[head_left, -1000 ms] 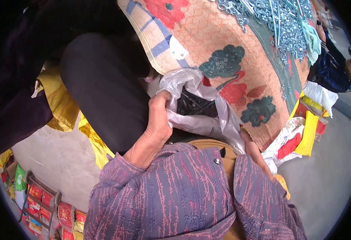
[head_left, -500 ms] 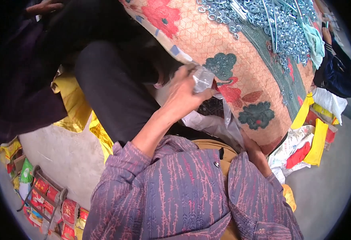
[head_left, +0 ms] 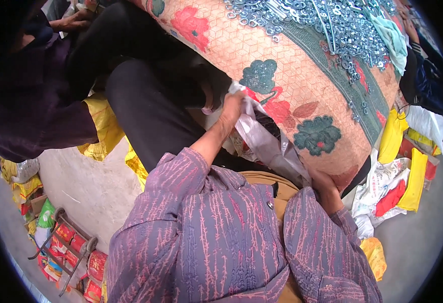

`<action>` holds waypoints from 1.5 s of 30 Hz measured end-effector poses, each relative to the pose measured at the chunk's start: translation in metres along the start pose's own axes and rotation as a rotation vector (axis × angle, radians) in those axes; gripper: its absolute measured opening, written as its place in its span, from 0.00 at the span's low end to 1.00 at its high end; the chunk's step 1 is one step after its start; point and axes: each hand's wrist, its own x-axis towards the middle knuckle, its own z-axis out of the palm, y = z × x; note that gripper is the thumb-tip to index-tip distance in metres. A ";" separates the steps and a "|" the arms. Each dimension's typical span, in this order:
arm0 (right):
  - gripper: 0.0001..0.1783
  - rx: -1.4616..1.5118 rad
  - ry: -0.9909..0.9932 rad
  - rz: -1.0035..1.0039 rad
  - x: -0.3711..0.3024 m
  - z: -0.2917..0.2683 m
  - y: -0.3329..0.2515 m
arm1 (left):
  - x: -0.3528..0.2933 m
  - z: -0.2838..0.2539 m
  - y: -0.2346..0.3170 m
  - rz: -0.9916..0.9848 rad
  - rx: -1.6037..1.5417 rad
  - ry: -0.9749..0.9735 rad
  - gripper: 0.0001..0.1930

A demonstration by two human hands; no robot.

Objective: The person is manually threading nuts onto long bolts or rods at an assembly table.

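Note:
My left hand (head_left: 233,105) is closed on the upper rim of a whitish plastic bag (head_left: 257,134), beside the edge of the flower-patterned cloth (head_left: 282,55). The bag hangs between my lap and the cloth-covered surface, its mouth stretched toward me. Dark contents show only as a sliver inside. At the bag's near end my right hand (head_left: 324,185) grips the rim close to the cloth's lower corner; its fingertips are partly hidden.
Small shiny metal pieces (head_left: 307,17) with longer rods lie heaped on the cloth, a pale green rag (head_left: 390,38) beside them. People sit at left and far right. Yellow and white sacks (head_left: 383,187) lie on the right floor; a metal frame (head_left: 72,247) and red packages stand lower left.
The clear plastic packet at my left hand is no longer visible. That hand now holds the bag's rim, and the bag is pulled up more taut. My right hand stays near the same spot.

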 end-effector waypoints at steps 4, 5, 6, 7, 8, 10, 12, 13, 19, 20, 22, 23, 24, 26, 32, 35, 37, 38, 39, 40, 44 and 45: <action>0.22 0.681 0.079 0.147 -0.050 0.044 -0.079 | 0.041 -0.006 -0.023 -0.014 -0.177 0.070 0.13; 0.22 0.682 0.089 0.149 -0.053 0.042 -0.076 | 0.057 -0.008 -0.030 0.126 -0.023 0.065 0.14; 0.22 0.625 0.074 0.133 -0.054 0.038 -0.071 | 0.065 0.004 -0.020 0.051 -0.268 0.040 0.14; 0.21 0.553 0.044 0.121 -0.052 0.039 -0.071 | 0.095 -0.007 -0.027 0.362 0.004 0.028 0.14; 0.21 0.546 0.026 0.128 -0.048 0.037 -0.062 | 0.125 -0.027 -0.039 0.672 0.291 0.029 0.14; 0.21 0.252 -0.061 0.082 -0.036 0.024 -0.025 | 0.157 -0.035 -0.051 0.851 0.312 -0.042 0.15; 0.21 -0.031 -0.109 0.040 -0.030 0.007 0.014 | 0.146 -0.013 -0.053 0.714 0.070 -0.292 0.25; 0.21 -0.174 -0.145 0.016 -0.029 0.004 0.018 | 0.145 -0.013 -0.048 0.710 0.067 -0.288 0.25; 0.22 0.521 -0.116 0.126 -0.028 0.001 0.020 | 0.121 -0.003 -0.038 0.209 -0.645 -0.529 0.13; 0.23 0.668 -0.092 0.140 -0.032 0.003 0.022 | 0.098 0.008 -0.022 0.199 -0.643 -0.541 0.13; 0.23 0.968 -0.062 0.148 -0.036 0.003 0.027 | 0.028 0.036 0.022 -0.200 -0.573 0.018 0.14; 0.23 0.960 -0.072 0.141 -0.037 0.007 0.015 | 0.008 0.031 0.020 -0.121 -0.553 -0.013 0.14; 0.24 0.800 -0.018 0.165 -0.037 0.018 -0.005 | -0.003 0.026 0.017 -0.045 -0.533 -0.046 0.15; 0.25 0.514 0.086 0.194 -0.039 0.044 -0.046 | 0.000 0.001 -0.015 -0.104 -0.471 0.005 0.15; 0.25 -0.432 0.106 0.199 -0.033 0.045 -0.057 | -0.062 -0.026 0.017 0.065 -0.581 -0.383 0.07; 0.24 0.769 0.107 0.324 -0.054 0.045 -0.064 | -0.067 0.002 0.032 0.192 -0.329 -0.212 0.10; 0.24 0.607 0.229 0.407 -0.058 0.040 -0.076 | -0.080 0.012 0.039 0.097 -0.083 -0.187 0.11; 0.24 0.494 0.209 0.319 -0.056 0.037 -0.066 | -0.080 0.015 0.039 0.111 -0.153 -0.207 0.10; 0.23 0.383 0.191 0.236 -0.054 0.033 -0.049 | -0.082 0.017 0.037 0.120 -0.223 -0.225 0.10; 0.26 0.427 0.108 0.281 -0.041 0.014 -0.012 | -0.080 0.005 0.031 0.105 -0.248 -0.229 0.10; 0.17 -0.547 0.038 0.062 -0.032 0.011 0.013 | -0.097 -0.017 0.034 0.114 -0.053 -0.229 0.07; 0.16 -0.555 0.026 0.086 -0.036 0.015 -0.002 | -0.106 -0.008 0.046 0.107 -0.063 -0.096 0.10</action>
